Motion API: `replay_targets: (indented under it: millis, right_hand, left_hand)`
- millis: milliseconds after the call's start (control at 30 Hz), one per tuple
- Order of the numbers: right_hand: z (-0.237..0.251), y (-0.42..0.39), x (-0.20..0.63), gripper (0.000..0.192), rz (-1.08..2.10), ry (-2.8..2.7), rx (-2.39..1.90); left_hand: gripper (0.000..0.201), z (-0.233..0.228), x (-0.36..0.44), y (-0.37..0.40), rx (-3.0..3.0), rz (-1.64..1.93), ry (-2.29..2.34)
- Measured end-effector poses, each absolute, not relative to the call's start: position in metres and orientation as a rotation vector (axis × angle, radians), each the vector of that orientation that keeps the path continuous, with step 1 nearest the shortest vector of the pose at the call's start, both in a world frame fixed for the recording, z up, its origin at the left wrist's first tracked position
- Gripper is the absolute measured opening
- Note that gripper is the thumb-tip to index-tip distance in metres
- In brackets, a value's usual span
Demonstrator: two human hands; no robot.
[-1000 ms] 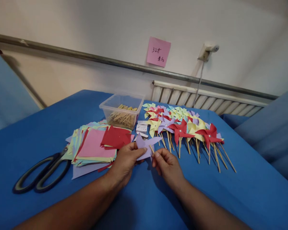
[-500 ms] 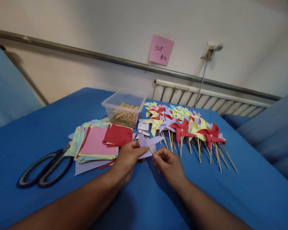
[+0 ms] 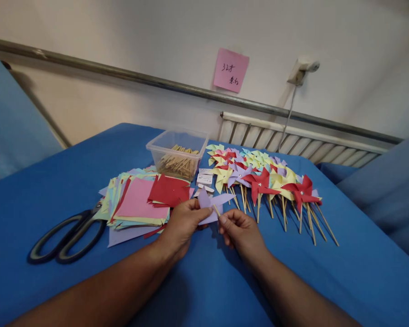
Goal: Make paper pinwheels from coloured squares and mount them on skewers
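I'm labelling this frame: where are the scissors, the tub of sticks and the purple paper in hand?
scissors (image 3: 68, 240), head view, on the dark handle loops.
tub of sticks (image 3: 177, 156), head view, front wall.
purple paper (image 3: 211, 203), head view, middle, between both hands.

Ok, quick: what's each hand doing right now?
Left hand: closed, pinching the purple pinwheel.
Right hand: closed, pinching a stick at the pinwheel.
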State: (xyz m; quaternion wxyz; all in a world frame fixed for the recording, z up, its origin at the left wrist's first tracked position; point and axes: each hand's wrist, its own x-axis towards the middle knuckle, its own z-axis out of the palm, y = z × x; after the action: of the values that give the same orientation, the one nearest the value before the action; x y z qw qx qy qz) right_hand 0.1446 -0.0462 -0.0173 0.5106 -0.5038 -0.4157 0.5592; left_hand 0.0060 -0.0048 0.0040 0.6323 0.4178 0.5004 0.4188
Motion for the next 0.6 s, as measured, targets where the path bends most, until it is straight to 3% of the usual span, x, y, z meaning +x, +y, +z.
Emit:
replay_targets:
  millis: [600]
  right_hand:
    - [-0.0208, -0.041, 0.1444, 0.038, 1.42, -0.957, -1.121]
  left_hand:
    - [0.021, 0.0049, 0.0121, 0.0006, 0.907, 0.956, 1.116]
